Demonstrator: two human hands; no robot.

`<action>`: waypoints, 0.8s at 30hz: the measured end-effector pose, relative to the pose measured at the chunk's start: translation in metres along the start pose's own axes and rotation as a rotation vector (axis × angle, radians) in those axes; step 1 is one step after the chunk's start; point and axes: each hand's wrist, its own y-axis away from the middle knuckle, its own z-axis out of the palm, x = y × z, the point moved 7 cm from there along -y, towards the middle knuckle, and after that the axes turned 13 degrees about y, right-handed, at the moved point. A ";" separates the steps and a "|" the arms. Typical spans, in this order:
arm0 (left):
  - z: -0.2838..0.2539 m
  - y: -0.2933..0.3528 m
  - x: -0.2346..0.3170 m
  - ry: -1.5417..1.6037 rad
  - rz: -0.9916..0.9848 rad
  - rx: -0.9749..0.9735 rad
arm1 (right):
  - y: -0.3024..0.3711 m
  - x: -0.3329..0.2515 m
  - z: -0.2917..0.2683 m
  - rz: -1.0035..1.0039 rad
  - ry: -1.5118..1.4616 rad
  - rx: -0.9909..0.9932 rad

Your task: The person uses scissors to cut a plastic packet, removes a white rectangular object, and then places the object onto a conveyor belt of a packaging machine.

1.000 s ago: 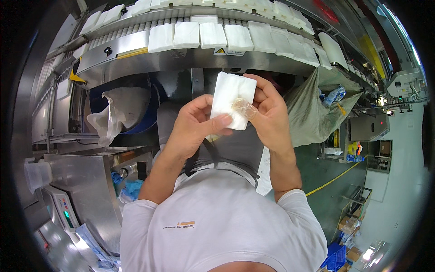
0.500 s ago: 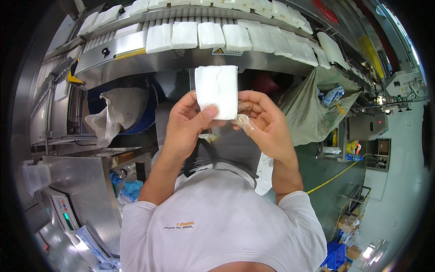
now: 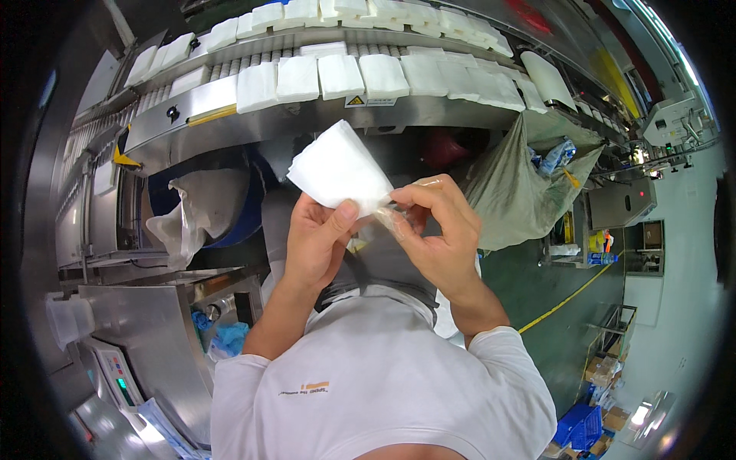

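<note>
My left hand grips a stack of folded white wipes by its lower edge, thumb across the front face. The stack is tilted, its top leaning to the left. My right hand pinches the lower right corner of the same stack between thumb and fingertips. Thin clear film covers the right thumb, and some shows on a finger too. Whether the film is worn on the fingers or loose is hard to tell. Both hands are held in front of my waist, short of the conveyor.
A steel roller conveyor curves across ahead, with a row of white folded stacks along its near edge. A blue bin with a pale liner stands left. To the right hangs a grey-green sack. A digital scale sits lower left.
The white stack has turned from upright to tilted left. My right hand has moved onto its lower right corner, and my view has shifted slightly.
</note>
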 end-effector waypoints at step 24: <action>-0.013 0.008 0.006 -0.153 0.241 0.041 | -0.001 -0.007 0.000 0.110 -0.092 0.010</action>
